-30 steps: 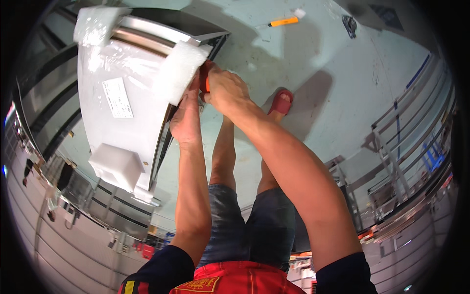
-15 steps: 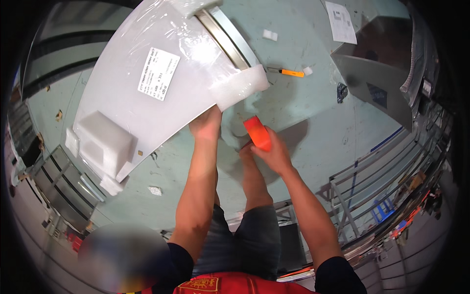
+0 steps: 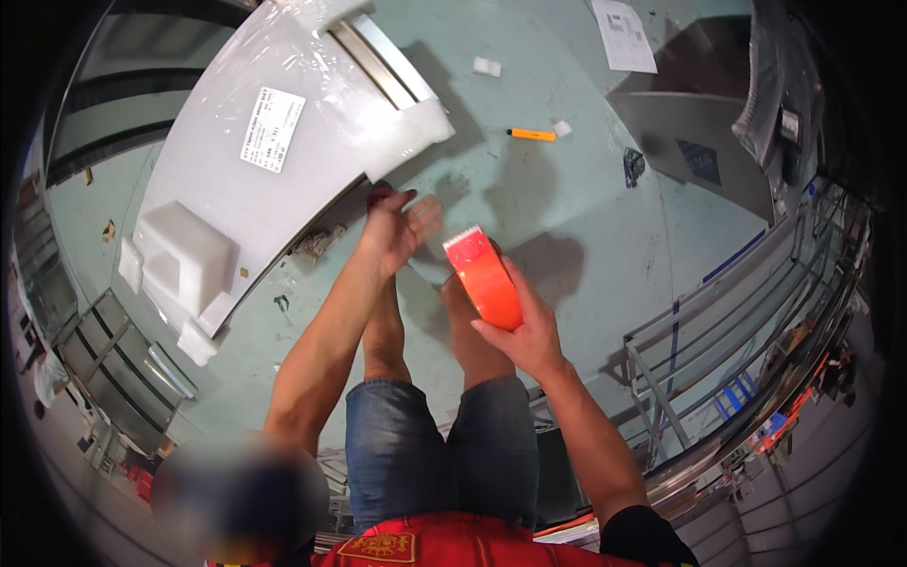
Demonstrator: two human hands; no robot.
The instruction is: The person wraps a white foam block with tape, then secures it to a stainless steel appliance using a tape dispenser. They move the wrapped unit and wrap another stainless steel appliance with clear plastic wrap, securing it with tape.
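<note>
In my right hand (image 3: pixel 534 335) is a red-orange hand tape dispenser (image 3: pixel 485 279) with a pale toothed edge at its tip. My left hand (image 3: pixel 402 234) holds nothing; its fingers are spread below the near edge of a large panel (image 3: pixel 213 161). Clear film wraps this pale grey panel, and a white label (image 3: pixel 274 129) is stuck on it. White foam covers its corners, with one foam piece (image 3: pixel 411 140) close beyond my left hand and a foam block (image 3: pixel 184 257) at the near left corner. Metal strips (image 3: pixel 373 61) show at the panel's right end.
An orange cutter knife (image 3: pixel 531 134) lies on the green floor (image 3: pixel 529 208) beside small foam bits (image 3: pixel 487 66). At the right stand a grey metal box (image 3: pixel 704 156), with a paper sheet (image 3: pixel 624 36) behind it, and a metal frame rack (image 3: pixel 675 378). A person's blurred head (image 3: pixel 241 496) is at lower left.
My left hand has come off the panel's edge and opened. The tape dispenser has moved down and nearer in my right hand. The whole view has shifted, with the panel now farther left.
</note>
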